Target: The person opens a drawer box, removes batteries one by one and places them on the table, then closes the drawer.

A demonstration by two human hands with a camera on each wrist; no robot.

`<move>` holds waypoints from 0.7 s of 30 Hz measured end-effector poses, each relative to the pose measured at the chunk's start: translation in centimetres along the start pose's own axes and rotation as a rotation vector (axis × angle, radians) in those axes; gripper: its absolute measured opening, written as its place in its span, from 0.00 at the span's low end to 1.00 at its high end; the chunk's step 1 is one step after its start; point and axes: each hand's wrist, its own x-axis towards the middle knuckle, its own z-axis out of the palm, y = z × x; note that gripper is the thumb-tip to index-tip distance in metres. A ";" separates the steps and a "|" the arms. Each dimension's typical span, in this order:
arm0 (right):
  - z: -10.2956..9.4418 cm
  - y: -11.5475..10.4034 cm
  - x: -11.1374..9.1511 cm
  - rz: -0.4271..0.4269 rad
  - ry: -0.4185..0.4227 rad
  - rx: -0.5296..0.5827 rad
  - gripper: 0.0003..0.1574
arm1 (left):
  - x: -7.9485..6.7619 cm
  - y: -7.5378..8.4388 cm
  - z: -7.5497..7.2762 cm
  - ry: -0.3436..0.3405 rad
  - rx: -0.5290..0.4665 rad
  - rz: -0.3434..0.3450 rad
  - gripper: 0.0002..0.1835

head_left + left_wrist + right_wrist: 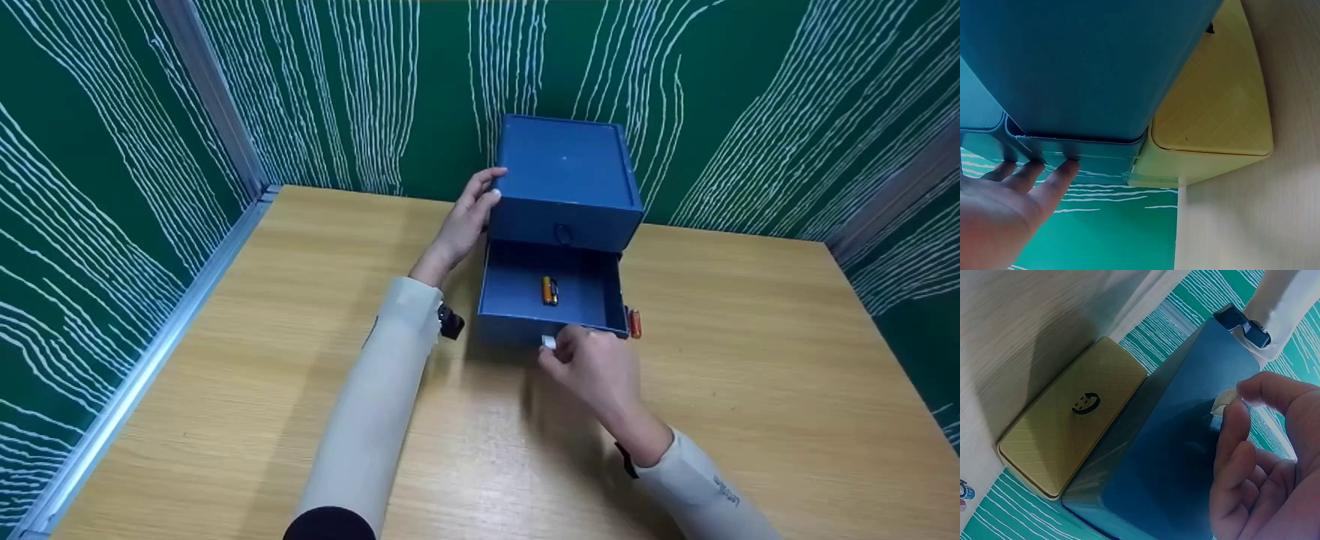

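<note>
A blue drawer cabinet (566, 161) stands near the back wall, its middle drawer (510, 296) pulled out. Inside that drawer lie an orange battery (547, 290) and a dark one beside it. My right hand (600, 367) pinches the small white handle (1223, 402) on the drawer's front between thumb and index finger; the other fingers curl in the right wrist view. Against the cabinet's left side my left hand (466, 221) rests, with extended fingers touching it in the left wrist view. Below the open drawer is a yellow one (1072, 427), closed, with a black handle.
A red battery (636, 324) lies on the wooden table (750, 375), just right of the open drawer. The closed top drawer has a dark ring handle (563, 234). Green walls (442, 90) with white wavy lines rise behind the table and at both sides.
</note>
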 end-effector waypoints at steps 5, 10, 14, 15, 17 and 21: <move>0.0 0.1 -0.1 0.007 -0.012 0.003 0.12 | 0.0 0.0 0.0 0.001 -0.015 0.003 0.20; -0.4 0.1 -0.2 0.004 -0.030 0.000 0.13 | 0.0 -0.1 0.0 0.007 -0.002 0.006 0.20; -1.4 0.1 -0.2 0.009 -0.030 0.005 0.17 | -0.1 -0.2 0.0 0.009 0.014 0.004 0.20; -1.7 0.2 -0.1 0.005 -0.020 0.015 0.18 | -0.1 -0.2 0.1 0.011 0.017 0.002 0.20; -2.5 0.3 0.1 -0.004 -0.004 0.056 0.17 | -0.1 -0.2 0.1 0.010 0.016 0.003 0.20; -3.9 0.7 0.8 -0.026 0.017 0.166 0.13 | -0.1 -0.2 0.1 0.013 0.015 0.011 0.20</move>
